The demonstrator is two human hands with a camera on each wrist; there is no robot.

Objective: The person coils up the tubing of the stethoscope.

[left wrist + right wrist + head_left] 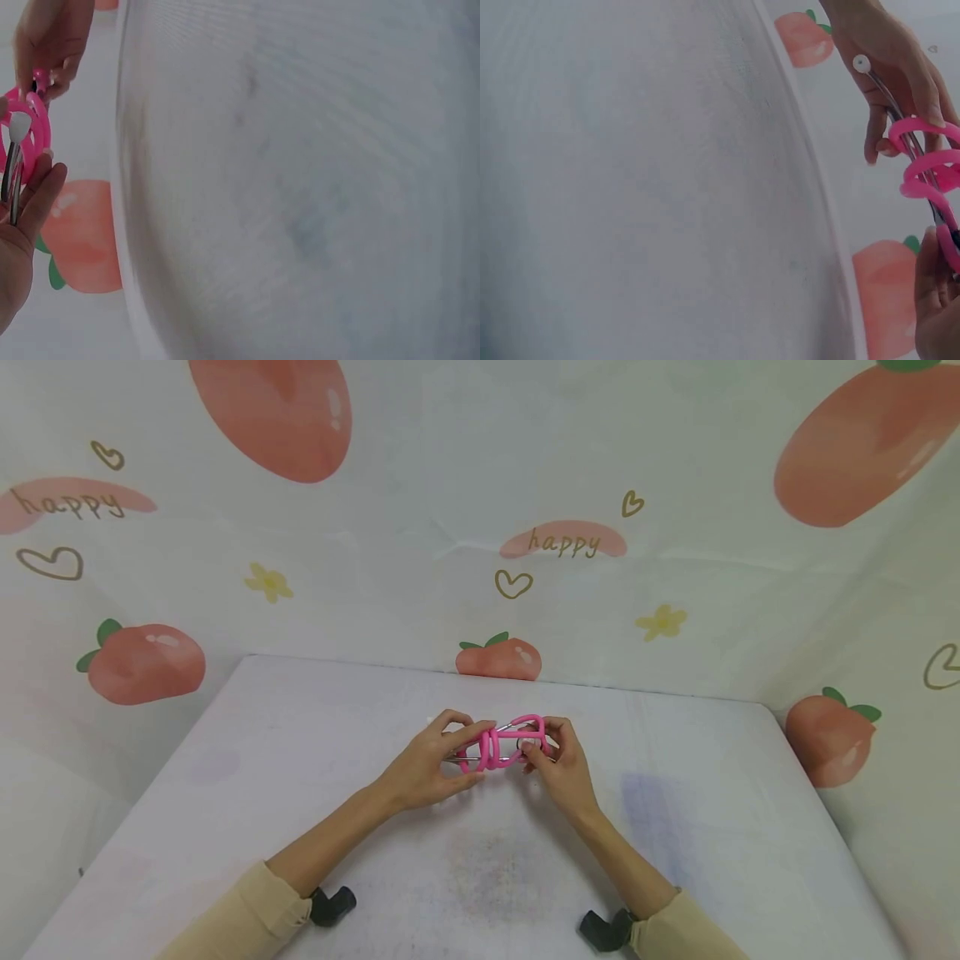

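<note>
A stethoscope with pink tubing [493, 750] is held up above the table, its tubing wound in loops around the metal ear tubes. My left hand [427, 768] grips it at its left end, fingers over the top and thumb underneath. At the other end my right hand [566, 772] pinches the tubing between thumb and fingers, near a small dark round part. In the right wrist view a white ear tip [862, 64] pokes out past the left palm. The left wrist view shows a white ear tip [19, 127] beside the pink loops; part of the stethoscope is cut off there.
A white table [300, 718] with faint stains lies under both hands. Behind it hangs a pale cloth [420, 568] printed with peaches, hearts and flowers. Dark camera mounts [333, 906] sit at both sleeve cuffs.
</note>
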